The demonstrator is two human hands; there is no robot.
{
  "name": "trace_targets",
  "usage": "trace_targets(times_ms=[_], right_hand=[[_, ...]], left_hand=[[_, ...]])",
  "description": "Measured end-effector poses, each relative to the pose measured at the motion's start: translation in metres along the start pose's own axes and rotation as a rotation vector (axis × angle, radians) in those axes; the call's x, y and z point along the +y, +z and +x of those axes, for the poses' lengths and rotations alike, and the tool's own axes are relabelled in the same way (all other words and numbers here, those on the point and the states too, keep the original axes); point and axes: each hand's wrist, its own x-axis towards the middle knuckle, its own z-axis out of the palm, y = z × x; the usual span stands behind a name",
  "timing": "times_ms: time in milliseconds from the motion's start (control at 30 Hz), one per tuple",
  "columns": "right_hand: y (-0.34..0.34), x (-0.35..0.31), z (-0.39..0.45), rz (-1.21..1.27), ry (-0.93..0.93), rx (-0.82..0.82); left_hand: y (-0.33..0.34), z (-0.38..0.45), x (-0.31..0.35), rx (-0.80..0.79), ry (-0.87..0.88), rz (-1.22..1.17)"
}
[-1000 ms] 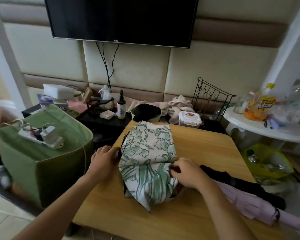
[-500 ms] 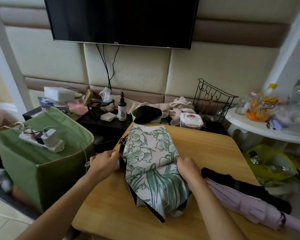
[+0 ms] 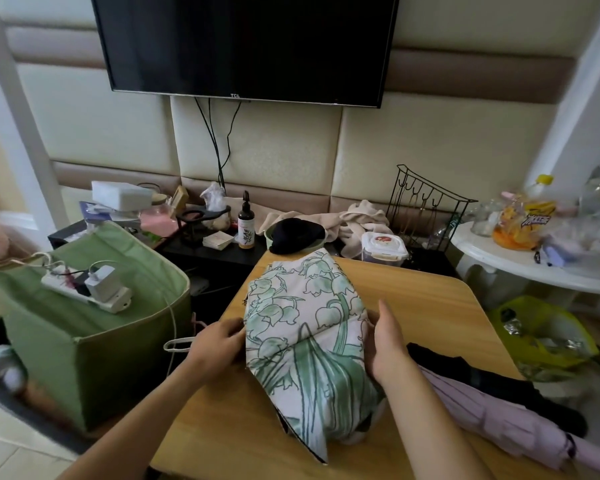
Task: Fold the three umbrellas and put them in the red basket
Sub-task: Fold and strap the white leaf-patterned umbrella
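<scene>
The floral umbrella (image 3: 305,344) lies on the wooden table (image 3: 426,306), its canopy bunched between both hands. The left hand (image 3: 215,344) grips its left edge; the right hand (image 3: 383,344) presses its right side with straight fingers. The pink umbrella (image 3: 499,417) lies to its right.

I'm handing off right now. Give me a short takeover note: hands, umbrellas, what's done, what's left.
Left hand: grips the left edge of the floral umbrella.
Right hand: fingers straight, pressing its right side.
Floral umbrella lies mid-table, canopy loose, folding under way.
Pink umbrella and black umbrella lie at the right, collapsed; not clearly strapped.
No red basket in view.
Left: finish folding, then basket all three.
</scene>
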Motion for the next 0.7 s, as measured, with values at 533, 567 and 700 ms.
trace_targets(times_ms=[533, 567, 700], right_hand=[[-0.008, -0.008, -0.014, -0.193, 0.136, -0.224], [-0.009, -0.007, -0.012, -0.193, 0.125, -0.234], [-0.013, -0.006, -0.017, -0.295, 0.000, -0.380]], left_hand=[[-0.017, -0.006, -0.008, -0.081, 0.100, -0.259], [-0.019, -0.006, -0.009, -0.088, 0.133, -0.219], [-0.020, 0.001, -0.022, -0.045, 0.253, 0.075]])
